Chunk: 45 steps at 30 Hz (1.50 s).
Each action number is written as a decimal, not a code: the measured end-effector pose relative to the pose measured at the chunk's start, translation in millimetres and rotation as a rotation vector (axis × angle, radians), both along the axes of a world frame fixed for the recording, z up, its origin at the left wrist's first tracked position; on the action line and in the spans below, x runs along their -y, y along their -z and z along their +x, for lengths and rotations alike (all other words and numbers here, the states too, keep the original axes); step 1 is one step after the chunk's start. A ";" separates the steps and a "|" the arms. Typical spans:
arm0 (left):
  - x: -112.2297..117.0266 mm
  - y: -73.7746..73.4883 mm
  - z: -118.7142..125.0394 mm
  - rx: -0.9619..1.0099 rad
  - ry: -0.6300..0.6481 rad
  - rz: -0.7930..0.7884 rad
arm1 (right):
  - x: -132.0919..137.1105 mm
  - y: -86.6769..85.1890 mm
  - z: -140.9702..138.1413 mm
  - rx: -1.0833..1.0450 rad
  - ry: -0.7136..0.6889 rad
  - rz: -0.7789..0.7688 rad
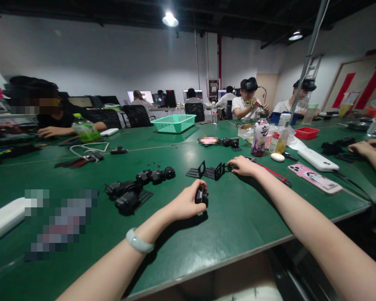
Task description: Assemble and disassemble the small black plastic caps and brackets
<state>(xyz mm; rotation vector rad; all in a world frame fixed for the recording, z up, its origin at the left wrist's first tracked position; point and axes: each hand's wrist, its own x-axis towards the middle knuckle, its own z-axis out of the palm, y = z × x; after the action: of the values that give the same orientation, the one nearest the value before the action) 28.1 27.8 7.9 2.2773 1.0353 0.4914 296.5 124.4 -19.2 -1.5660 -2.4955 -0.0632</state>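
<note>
My left hand (189, 201) is closed around a small boxy black part (201, 195), thumb on the near side and fingers behind it, just over the green table. Farther forward, my right hand (242, 165) reaches out with its fingers bent down onto small black pieces; what lies beneath the fingertips is mostly hidden. Just left of those fingers stand thin black L-shaped brackets, one bracket (218, 170) close by and another bracket (201, 168) with a round hole. Left of my left hand rest assembled black units (128, 196) and a smaller black assembly (156, 175).
A mint basket (175, 124) stands at the back. On the right are a purple-labelled bottle (260, 137), a white power bank (318, 159), a pink phone (315, 177) and a red tray (307, 133). A green bottle (85, 128) stands left. Co-workers sit around the table.
</note>
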 end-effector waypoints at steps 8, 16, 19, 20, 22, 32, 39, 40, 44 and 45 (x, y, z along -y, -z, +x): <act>1.3 1.6 -2.4 -0.026 0.010 0.081 | 18.1 -22.6 -6.5 -0.095 -0.045 0.177; -0.4 10.5 -6.6 0.025 -0.068 0.159 | 89.8 -44.4 -71.4 -0.131 -0.359 0.145; -1.5 12.4 -7.8 0.027 -0.058 0.176 | 103.9 -30.9 -88.3 -0.042 -0.394 0.002; -1.6 12.8 -7.9 0.026 -0.053 0.177 | 104.9 -25.4 -91.5 -0.033 -0.372 -0.026; -1.3 13.3 -7.8 0.022 -0.048 0.173 | 103.2 -15.4 -95.9 -0.076 -0.340 -0.060; 2.6 9.7 -7.6 0.042 -0.040 0.114 | 94.5 -2.4 -103.8 -0.429 -0.347 -0.067; 1.5 10.2 -8.2 0.051 -0.027 0.101 | 93.8 2.4 -106.5 -0.513 -0.351 0.006; 1.4 10.4 -8.4 0.054 -0.024 0.104 | 94.3 2.0 -106.8 -0.520 -0.355 -0.001; 1.0 11.7 -9.2 0.066 -0.014 0.100 | 98.1 -1.4 -107.7 -0.556 -0.343 -0.064; 0.9 12.1 -9.4 0.069 -0.013 0.094 | 98.9 -2.1 -107.8 -0.557 -0.333 -0.074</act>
<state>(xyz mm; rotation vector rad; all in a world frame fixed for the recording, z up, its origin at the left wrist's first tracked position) 18.7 26.8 -4.2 2.3194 1.0128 0.6310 188.7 25.4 -17.0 -0.9850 -2.2718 0.4522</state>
